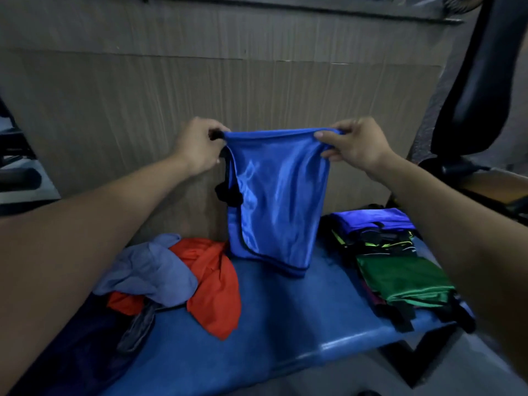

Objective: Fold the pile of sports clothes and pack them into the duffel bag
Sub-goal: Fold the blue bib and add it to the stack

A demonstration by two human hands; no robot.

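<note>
I hold up a shiny blue pair of shorts [275, 201] by the waistband, above the blue table [285, 324]. My left hand [197, 145] pinches the left end of the waistband, and my right hand [353, 142] pinches the right end. The shorts hang doubled over, with black trim and a black drawstring on the left side; their hem just reaches the table. An unfolded pile lies at the left: a grey-blue garment [148, 271] on an orange one [214, 284]. At the right sits a folded stack with a green garment [405, 280] in front and blue and black ones [377, 228] behind.
A brown corrugated cardboard wall [200, 67] stands right behind the table. A black office chair [480, 81] is at the far right. Dark fabric [80, 352] lies at the lower left, at the table's left end. The table's front edge runs diagonally at the lower right.
</note>
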